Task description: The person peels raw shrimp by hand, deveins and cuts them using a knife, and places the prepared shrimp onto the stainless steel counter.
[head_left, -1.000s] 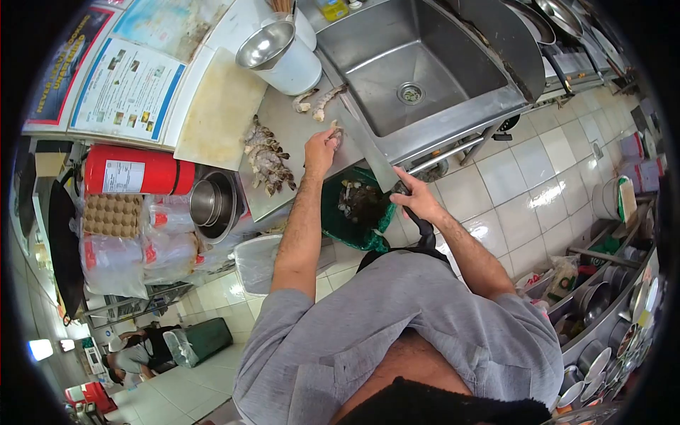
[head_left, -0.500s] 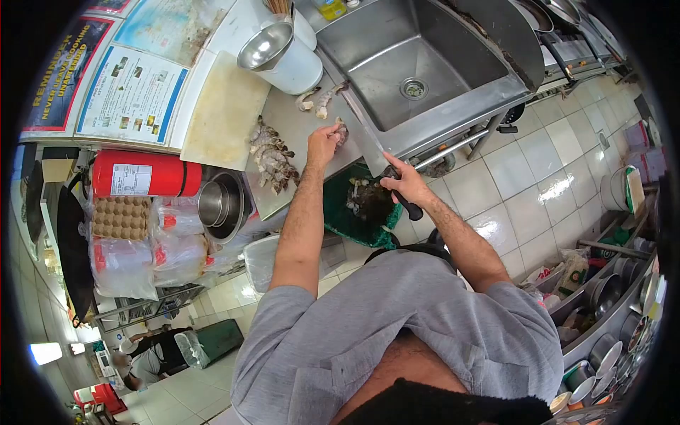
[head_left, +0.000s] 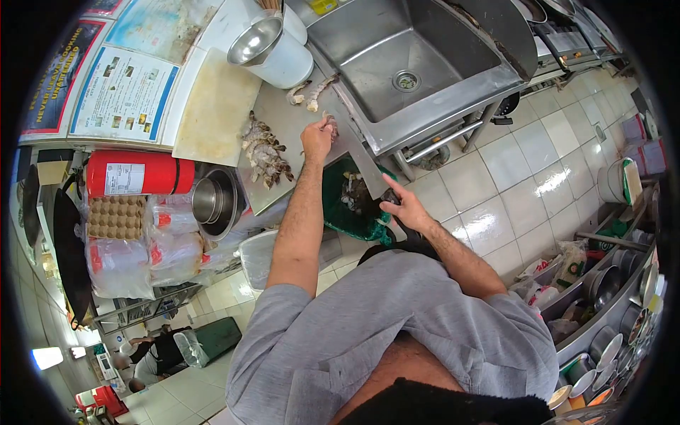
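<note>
My left hand (head_left: 318,138) is closed on a greyish shrimp (head_left: 333,128) at the edge of the steel counter (head_left: 287,117), its fingers hiding part of it. A broad-bladed kitchen knife (head_left: 367,167) is in my right hand (head_left: 407,206), fingers around the dark handle and one finger stretched along the blade. The blade points toward the sink's near corner, over the edge of a green-lined bin (head_left: 333,213) that holds dark scraps. Left of my left hand lies a pile of shrimp (head_left: 263,150). Two more shrimp (head_left: 322,93) lie by the sink.
A steel sink (head_left: 397,53) adjoins the counter. A white bucket (head_left: 289,67) with a metal bowl (head_left: 253,44) on it stands at the back, beside a cutting board (head_left: 216,106). Shelves with pans (head_left: 604,289) are at right; another person (head_left: 152,356) is far off at lower left.
My right hand and the knife have drawn back toward my body, lower over the bin. My left hand stays on the shrimp at the counter edge. The whole view has shifted slightly.
</note>
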Motion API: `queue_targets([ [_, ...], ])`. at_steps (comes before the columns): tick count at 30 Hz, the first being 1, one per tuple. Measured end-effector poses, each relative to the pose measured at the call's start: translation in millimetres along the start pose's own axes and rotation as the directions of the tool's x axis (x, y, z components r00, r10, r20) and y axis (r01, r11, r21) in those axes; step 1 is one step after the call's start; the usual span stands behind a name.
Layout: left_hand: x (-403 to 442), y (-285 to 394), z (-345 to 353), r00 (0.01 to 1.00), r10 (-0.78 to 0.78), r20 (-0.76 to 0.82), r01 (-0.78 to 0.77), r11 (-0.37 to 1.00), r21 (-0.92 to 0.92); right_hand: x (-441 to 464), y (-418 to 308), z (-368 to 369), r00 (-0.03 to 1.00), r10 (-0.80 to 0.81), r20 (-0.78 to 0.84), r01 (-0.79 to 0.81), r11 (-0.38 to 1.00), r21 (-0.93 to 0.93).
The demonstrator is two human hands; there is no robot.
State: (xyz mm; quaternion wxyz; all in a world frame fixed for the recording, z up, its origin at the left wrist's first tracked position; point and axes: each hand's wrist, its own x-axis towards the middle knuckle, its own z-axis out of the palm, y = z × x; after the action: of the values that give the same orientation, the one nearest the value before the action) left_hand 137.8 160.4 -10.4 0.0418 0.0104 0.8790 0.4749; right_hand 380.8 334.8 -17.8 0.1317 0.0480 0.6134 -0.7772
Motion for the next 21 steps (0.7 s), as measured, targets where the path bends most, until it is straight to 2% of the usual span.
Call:
queue_targets([
  [2,-20,30,0,0.993,0.041,-0.11,-0.016,0.975,0.219,-6,4,-1,1.0,0.017,0.015,-0.018,0.999,0.034],
  [5,-7,6,5,0.987,0.095,-0.132,-0.05,0.95,0.308,-8,11,-5,1.0,0.013,0.028,-0.014,0.999,0.053],
  [6,-5,0,2,0.987,0.093,-0.131,-0.048,0.95,0.309,-6,7,-9,0.999,0.026,0.04,-0.028,0.998,0.059],
  [8,0,-6,-11,0.995,0.068,0.071,-0.087,0.941,0.326,-5,2,-14,0.998,0.038,0.054,-0.042,0.997,0.064],
  [11,-7,-11,-22,0.984,0.127,0.129,-0.163,0.928,0.336,-6,-1,-16,0.996,0.055,0.073,-0.059,0.997,0.05],
  [14,-19,0,-20,0.995,0.05,0.085,-0.071,0.964,0.256,-10,6,-14,0.997,0.044,0.057,-0.046,0.998,0.038],
  [17,-19,-3,-14,0.998,0.054,0.014,-0.056,0.943,0.328,-23,17,-14,0.997,0.044,0.069,-0.047,0.998,0.044],
  [21,-14,-20,-10,0.998,0.066,-0.014,-0.06,0.959,0.278,-39,18,-19,0.992,0.081,0.095,-0.087,0.994,0.069],
])
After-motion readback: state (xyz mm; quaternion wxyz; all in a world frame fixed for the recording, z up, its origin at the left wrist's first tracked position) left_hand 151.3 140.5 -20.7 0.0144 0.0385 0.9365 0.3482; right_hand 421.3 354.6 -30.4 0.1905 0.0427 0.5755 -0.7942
